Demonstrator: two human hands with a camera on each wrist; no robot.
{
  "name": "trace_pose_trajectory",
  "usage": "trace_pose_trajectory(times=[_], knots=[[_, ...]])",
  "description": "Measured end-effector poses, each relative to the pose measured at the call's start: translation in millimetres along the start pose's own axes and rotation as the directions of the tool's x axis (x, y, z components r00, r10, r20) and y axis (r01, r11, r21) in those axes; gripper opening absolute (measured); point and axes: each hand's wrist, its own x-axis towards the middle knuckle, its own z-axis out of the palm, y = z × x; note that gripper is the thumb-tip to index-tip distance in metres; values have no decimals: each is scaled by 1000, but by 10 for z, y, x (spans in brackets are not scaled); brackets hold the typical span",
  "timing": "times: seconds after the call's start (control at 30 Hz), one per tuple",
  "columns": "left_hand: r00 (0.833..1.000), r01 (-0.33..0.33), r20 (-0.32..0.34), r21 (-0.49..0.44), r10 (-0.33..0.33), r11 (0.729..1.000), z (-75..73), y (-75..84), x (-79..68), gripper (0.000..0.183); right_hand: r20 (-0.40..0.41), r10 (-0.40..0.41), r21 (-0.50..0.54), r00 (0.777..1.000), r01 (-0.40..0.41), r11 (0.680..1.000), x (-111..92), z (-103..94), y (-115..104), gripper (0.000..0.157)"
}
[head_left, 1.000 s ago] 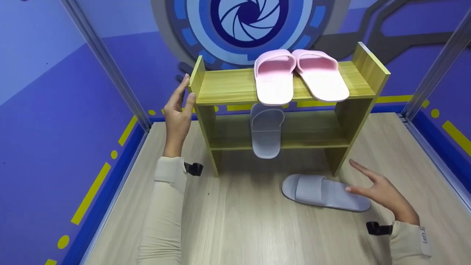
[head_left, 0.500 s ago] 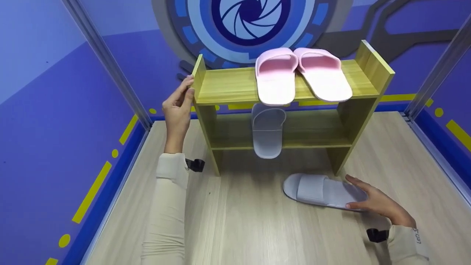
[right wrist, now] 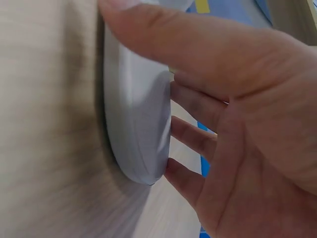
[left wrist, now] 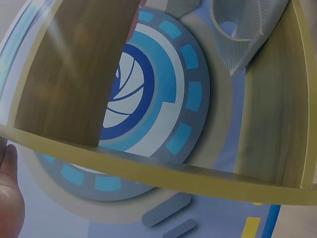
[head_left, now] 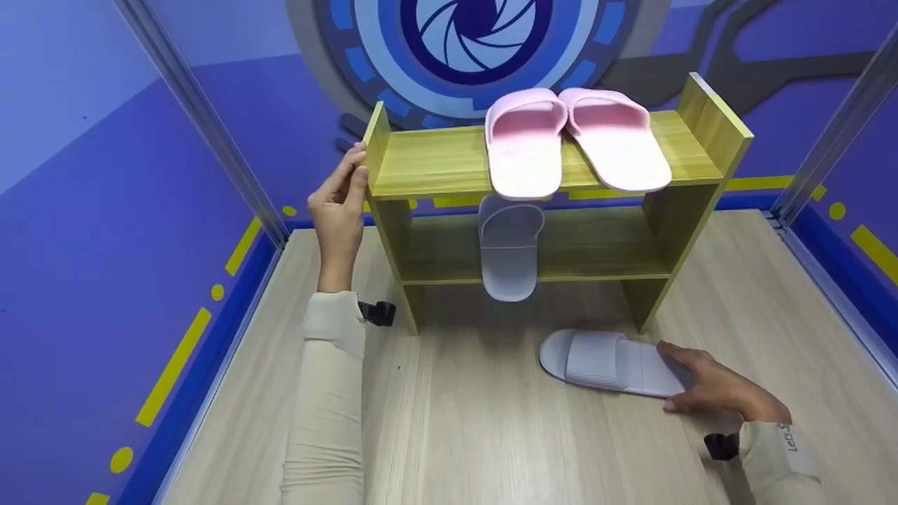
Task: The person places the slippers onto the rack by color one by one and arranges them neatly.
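On the floor lies a grey slipper [head_left: 596, 358], its toe pointing left. My right hand [head_left: 715, 382] holds its heel end, thumb along the near edge and fingers along the far edge; the right wrist view shows the slipper's heel [right wrist: 143, 119] between them. My left hand [head_left: 340, 203] touches the outer left side of a wooden shoe rack [head_left: 435, 168] with fingertips and thumb; part of this hand [left wrist: 11, 193] shows in the left wrist view. A second grey slipper [head_left: 508, 270] rests on the middle shelf, heel overhanging its front edge.
Two pink slippers, one left [head_left: 526, 168] and one right [head_left: 628, 158], sit on the top shelf, heels past its front edge. The rack's right side panel [head_left: 722, 123] rises above that shelf. Patterned blue walls [head_left: 84, 280] enclose the wooden floor [head_left: 477, 435].
My right hand has moved in from above the grey slipper's heel and now holds it between thumb and fingers. The left hand has stayed at the rack's side.
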Motion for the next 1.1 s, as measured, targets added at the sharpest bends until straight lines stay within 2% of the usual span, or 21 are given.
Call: trace_pose_trajectory(times=[0.27,0.47,0.63,0.87,1.1], knots=[[1000,7,-1,8,-7,1000,-3,-5,-18,30,-30,2,-81,1000,-5,997,44,37,35,99],[1000,-5,0,1,5,1000,-6,-23,-18,30,-66,-45,-133,997,36,990,47,42,102,96],[1000,-23,2,-7,23,1000,-1,-33,-11,29,-90,-80,-135,993,68,989,44,38,145,94],[1000,-17,3,-24,17,1000,18,-10,-11,29,-89,-14,-110,996,5,994,47,42,199,98],[1000,-7,-4,-22,7,1000,10,-19,-21,30,-96,-9,-75,995,2,997,37,45,200,100]])
